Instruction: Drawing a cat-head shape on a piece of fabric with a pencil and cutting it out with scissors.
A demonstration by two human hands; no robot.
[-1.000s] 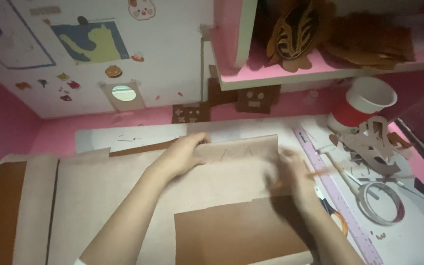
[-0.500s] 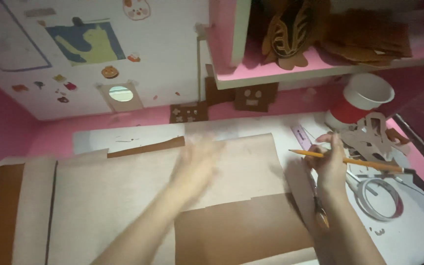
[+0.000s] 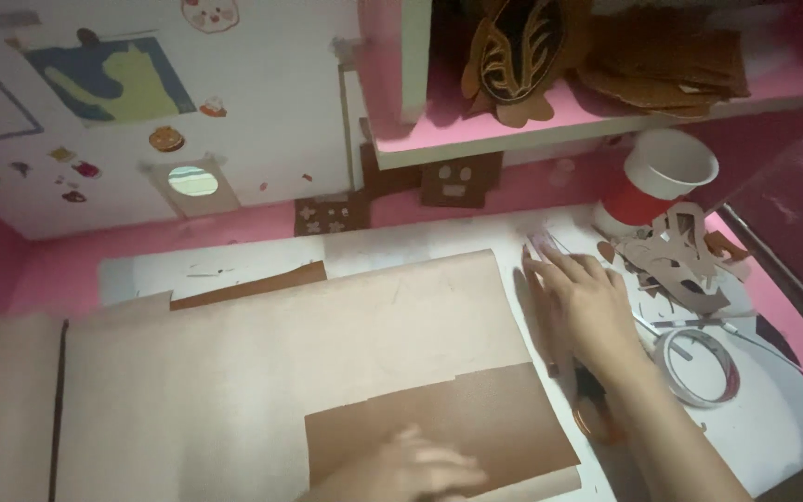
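A: Where are the hands?
B: Right hand [image 3: 580, 302] lies flat, fingers spread, on a purple ruler [image 3: 545, 247] beside the big tan cardboard sheet [image 3: 281, 372]. Left hand [image 3: 411, 469] is blurry on the sheet's brown patch [image 3: 476, 423], fingers loosely apart, holding nothing.

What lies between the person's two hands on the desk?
In the head view, only the pale cardboard sheet and its darker brown patch lie between left hand and right hand.
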